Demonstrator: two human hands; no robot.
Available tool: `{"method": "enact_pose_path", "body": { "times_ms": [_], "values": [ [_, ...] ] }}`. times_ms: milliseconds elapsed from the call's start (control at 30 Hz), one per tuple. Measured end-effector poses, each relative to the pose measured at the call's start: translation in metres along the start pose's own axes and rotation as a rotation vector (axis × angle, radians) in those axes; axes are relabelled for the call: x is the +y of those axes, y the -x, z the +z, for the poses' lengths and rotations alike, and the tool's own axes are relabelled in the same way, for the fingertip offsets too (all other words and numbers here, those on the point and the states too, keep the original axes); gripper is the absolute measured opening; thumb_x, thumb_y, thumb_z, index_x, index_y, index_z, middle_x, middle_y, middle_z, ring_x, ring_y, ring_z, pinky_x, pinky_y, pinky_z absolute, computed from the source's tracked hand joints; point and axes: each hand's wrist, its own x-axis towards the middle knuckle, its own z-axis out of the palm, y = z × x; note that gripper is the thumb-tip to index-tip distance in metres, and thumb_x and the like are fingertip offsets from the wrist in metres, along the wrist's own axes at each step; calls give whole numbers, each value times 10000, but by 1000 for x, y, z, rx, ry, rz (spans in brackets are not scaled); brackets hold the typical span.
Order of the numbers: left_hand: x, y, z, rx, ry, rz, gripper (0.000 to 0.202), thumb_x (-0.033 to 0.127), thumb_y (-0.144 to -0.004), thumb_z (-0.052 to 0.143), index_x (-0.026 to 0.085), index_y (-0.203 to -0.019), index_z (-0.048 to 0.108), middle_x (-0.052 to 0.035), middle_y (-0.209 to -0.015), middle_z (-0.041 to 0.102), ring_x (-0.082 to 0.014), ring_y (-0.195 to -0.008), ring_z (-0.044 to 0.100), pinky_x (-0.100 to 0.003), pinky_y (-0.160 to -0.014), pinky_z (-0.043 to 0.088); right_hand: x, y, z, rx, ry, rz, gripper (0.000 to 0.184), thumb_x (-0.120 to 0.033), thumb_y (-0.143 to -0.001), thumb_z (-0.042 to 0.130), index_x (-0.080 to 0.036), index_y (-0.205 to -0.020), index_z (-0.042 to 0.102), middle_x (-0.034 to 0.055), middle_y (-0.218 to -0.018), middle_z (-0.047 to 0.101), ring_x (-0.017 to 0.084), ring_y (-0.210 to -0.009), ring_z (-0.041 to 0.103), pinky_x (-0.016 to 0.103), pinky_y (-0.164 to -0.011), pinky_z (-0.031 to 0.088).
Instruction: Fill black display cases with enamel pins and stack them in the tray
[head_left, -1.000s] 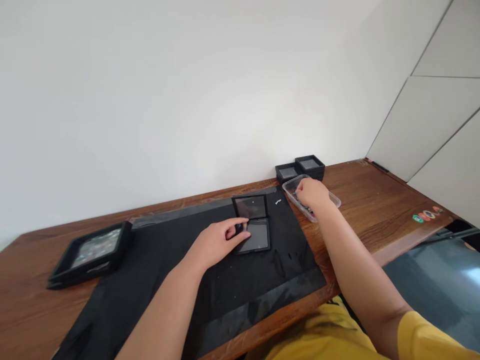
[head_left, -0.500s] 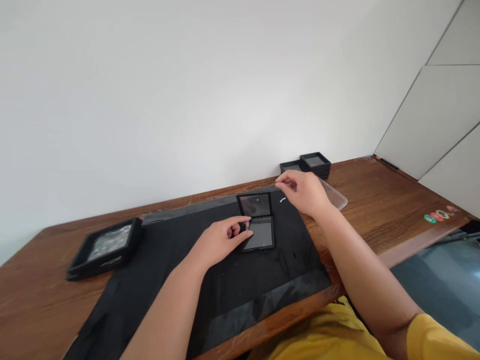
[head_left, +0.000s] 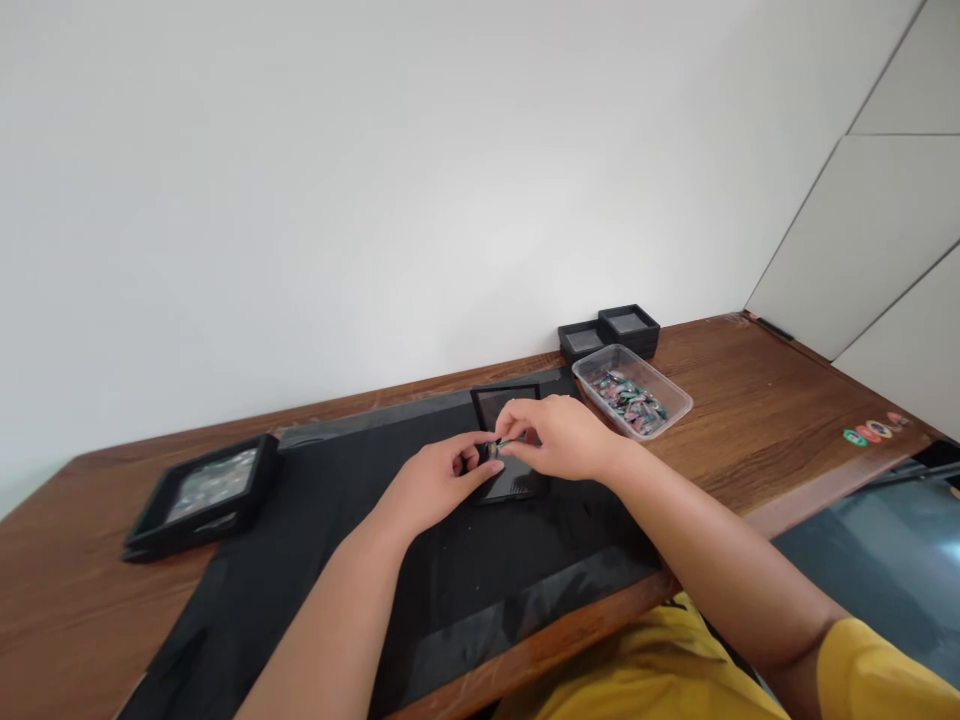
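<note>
A small black hinged case (head_left: 517,488) lies opened on the black mat, its lid (head_left: 493,398) raised at the back. Its inner panel looks grey and see-through. My left hand (head_left: 442,478) grips the case's left side, forefinger and thumb reaching over the edge. Between those fingertips sits a small pale object (head_left: 493,450), too small to name. My right hand (head_left: 559,437) is over the case, thumb and forefinger pinched on a small thin piece right by my left fingertips. This hand covers much of the case.
A clear plastic tub (head_left: 679,405) with several small pink and green packets (head_left: 630,400) stands right of the mat (head_left: 337,540). Stacked black cases (head_left: 630,328) are behind it. More black cases (head_left: 202,495) lie at the left. A white wall (head_left: 375,200) rises behind the table.
My right hand has moved left and down from beside the tub to my left fingertips over the case. The tub's contents now show. My left hand has stayed in place.
</note>
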Motion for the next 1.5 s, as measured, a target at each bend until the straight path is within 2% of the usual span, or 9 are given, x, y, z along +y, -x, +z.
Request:
{"method": "enact_pose_path", "body": {
  "times_ms": [167, 367, 567, 833, 933, 1100, 1300, 1500],
  "values": [
    [3, 1, -2, -12, -29, 21, 499, 596, -854, 552, 291, -1221, 698, 18, -740, 604, -169, -615, 534, -269, -569, 368, 1, -2, 7, -32, 144, 35, 103, -208, -869, 644, -254, -915, 723, 2, -906, 777, 208, -851, 695, 297, -755, 423],
    [4, 0, -1, -14, -35, 8, 490, 581, -853, 530, 292, -1211, 698, 15, -735, 597, -174, -624, 535, -273, -575, 356, -2, -5, 23, -1, 146, 124, 160, -212, -835, 627, -256, -911, 761, 13, -955, 788, 224, -917, 704, 300, -762, 451],
    [3, -1, 1, -16, -9, -9, 564, 635, -815, 540, 267, -1209, 704, 26, -696, 582, -168, -601, 521, -277, -568, 353, -4, -5, 21, 44, 181, 226, 87, -199, -788, 644, -242, -806, 717, -18, -867, 775, 177, -832, 688, 267, -704, 428],
    [5, -2, 0, -24, 10, -25, 571, 634, -801, 558, 265, -1211, 705, 21, -709, 584, -180, -615, 521, -288, -573, 345, -5, -6, 23, -106, 302, 295, 109, -237, -797, 648, -259, -823, 751, -3, -881, 775, 207, -860, 693, 286, -682, 430],
    [4, -2, 0, -25, 15, -25, 572, 630, -807, 551, 265, -1222, 702, 20, -711, 587, -179, -611, 522, -287, -573, 350, -4, -5, 21, -113, 260, 286, 121, -262, -799, 674, -262, -884, 761, -9, -908, 777, 194, -881, 692, 281, -716, 450],
    [2, -2, 0, -29, 13, -13, 587, 644, -812, 548, 264, -1231, 703, 16, -724, 599, -172, -606, 521, -282, -563, 354, 1, -5, 20, -103, 296, 320, 266, -296, -876, 646, -262, -1123, 738, 25, -1000, 774, 211, -1006, 681, 298, -814, 470],
    [5, -2, 2, -49, -21, -29, 621, 673, -812, 528, 276, -1256, 702, 27, -652, 559, -174, -577, 506, -283, -541, 311, -1, -4, 20, -161, 322, 337, 283, -307, -925, 602, -292, -1181, 721, 25, -1040, 770, 225, -1075, 674, 321, -856, 478],
    [8, -3, 3, -45, -52, -43, 627, 666, -806, 522, 288, -1276, 695, 29, -623, 542, -178, -572, 504, -284, -539, 274, -5, -4, 24, -140, 298, 392, 293, -340, -915, 598, -309, -1182, 714, 19, -1048, 772, 230, -1072, 680, 322, -838, 488]
  ]
}}
